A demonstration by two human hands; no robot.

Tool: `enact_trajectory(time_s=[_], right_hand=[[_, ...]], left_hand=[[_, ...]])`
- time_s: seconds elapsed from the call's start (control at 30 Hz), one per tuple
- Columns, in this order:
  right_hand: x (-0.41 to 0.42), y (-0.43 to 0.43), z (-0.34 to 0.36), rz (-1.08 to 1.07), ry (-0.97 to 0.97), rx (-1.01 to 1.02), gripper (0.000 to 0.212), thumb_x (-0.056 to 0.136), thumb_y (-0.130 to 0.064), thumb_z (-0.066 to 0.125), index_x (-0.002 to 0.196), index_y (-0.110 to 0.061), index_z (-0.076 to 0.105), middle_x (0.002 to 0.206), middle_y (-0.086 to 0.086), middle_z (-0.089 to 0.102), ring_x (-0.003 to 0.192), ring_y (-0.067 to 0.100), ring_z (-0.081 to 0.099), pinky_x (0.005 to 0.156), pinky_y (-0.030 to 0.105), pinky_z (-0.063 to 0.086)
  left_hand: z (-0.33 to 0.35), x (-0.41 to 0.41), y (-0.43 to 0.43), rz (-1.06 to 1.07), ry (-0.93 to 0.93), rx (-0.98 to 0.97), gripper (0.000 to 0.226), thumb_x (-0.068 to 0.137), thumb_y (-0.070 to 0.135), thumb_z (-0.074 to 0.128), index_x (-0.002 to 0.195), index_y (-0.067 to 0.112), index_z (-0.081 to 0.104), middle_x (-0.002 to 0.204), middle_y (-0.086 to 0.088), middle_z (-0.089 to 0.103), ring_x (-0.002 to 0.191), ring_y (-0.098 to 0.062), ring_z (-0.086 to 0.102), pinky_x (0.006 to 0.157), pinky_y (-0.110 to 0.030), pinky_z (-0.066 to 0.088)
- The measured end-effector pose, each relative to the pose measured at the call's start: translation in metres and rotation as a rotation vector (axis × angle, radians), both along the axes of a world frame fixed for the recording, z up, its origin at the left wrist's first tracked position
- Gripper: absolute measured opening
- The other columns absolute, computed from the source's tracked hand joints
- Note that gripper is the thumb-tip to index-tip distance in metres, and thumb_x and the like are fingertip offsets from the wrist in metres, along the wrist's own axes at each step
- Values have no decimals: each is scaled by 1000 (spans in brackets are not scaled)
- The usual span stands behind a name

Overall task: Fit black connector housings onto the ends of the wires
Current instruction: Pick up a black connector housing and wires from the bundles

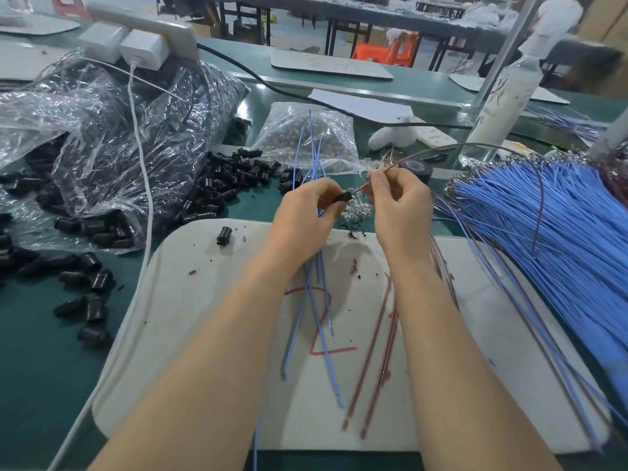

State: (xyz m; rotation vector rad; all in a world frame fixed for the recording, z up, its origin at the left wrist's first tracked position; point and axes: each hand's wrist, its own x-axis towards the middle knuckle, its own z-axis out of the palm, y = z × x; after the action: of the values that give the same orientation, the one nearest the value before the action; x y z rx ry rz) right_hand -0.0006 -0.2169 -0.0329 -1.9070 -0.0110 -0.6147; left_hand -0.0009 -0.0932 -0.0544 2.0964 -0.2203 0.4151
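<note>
Over board (204,317): L hand (306,212) grips housing (343,196), R hand (401,205) pinches wire (361,189).

Glossy black plastic housings (217,185), crinkly clear plastic bag (102,137), matt white board (210,300), green mat (40,351).

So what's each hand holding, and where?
Left hand grips a black housing by its body, with blue wires; right hand pinches a brown wire near its end.

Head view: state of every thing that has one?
Left hand, grips housing and blue wires.
Right hand, pinches brown wire.
Housing, wire end at its mouth; whether it is seated is unclear.
Big bag, open, housings spilled out.
Loose housing, on its side on mat, no wire.
Chargers, plugged into strip.
</note>
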Motion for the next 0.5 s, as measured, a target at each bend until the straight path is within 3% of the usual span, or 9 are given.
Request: enact_trajectory(time_s=[0.07, 0.2, 0.27, 0.37, 0.43, 0.5], right_hand=[[0, 0, -1, 2, 4, -41, 20, 95, -19, 54, 88, -5, 67, 80, 3, 68, 77, 17, 63, 79, 34, 50], [0, 3, -4, 56, 61, -152, 19, 94, -21, 57, 88, -8, 68, 74, -2, 63, 72, 15, 57, 65, 15, 41], [1, 4, -5, 109, 111, -147, 15, 93, -20, 57, 91, -11, 69, 74, -4, 62, 73, 13, 58, 68, 19, 43], [-1, 4, -1, 156, 120, 130, 9, 92, -17, 58, 98, -22, 63, 76, -3, 64, 72, 13, 61, 73, 31, 50], [-1, 2, 3, 156, 66, 363, 9, 94, -17, 57, 93, -25, 61, 70, -7, 64, 63, 7, 59, 63, 26, 50], [-1, 0, 4, 135, 29, 434, 15, 95, -16, 56, 83, -22, 62, 64, -11, 64, 60, 2, 59, 59, 19, 48]], left_hand=[[0, 0, 0, -2, -9, 1, 9, 88, 14, 63, 95, 19, 66, 82, 14, 62, 83, -9, 59, 80, -22, 46], [2, -1, -1, -6, -39, -9, 10, 88, 14, 63, 95, 18, 67, 84, 11, 64, 81, -5, 58, 74, -10, 42], [3, -1, -1, -5, -48, -16, 10, 87, 13, 63, 95, 16, 67, 85, 9, 66, 81, -6, 59, 75, -12, 43], [4, -2, -1, -1, -46, -32, 11, 88, 13, 62, 98, 14, 67, 84, 9, 65, 80, -5, 58, 73, -6, 40], [6, -3, -1, -7, -46, -36, 11, 89, 12, 62, 98, 13, 67, 83, 10, 63, 78, -2, 56, 72, -3, 38], [7, -5, -2, -13, -54, -61, 11, 89, 11, 62, 98, 12, 67, 82, 10, 62, 74, 5, 55, 70, -1, 36]])
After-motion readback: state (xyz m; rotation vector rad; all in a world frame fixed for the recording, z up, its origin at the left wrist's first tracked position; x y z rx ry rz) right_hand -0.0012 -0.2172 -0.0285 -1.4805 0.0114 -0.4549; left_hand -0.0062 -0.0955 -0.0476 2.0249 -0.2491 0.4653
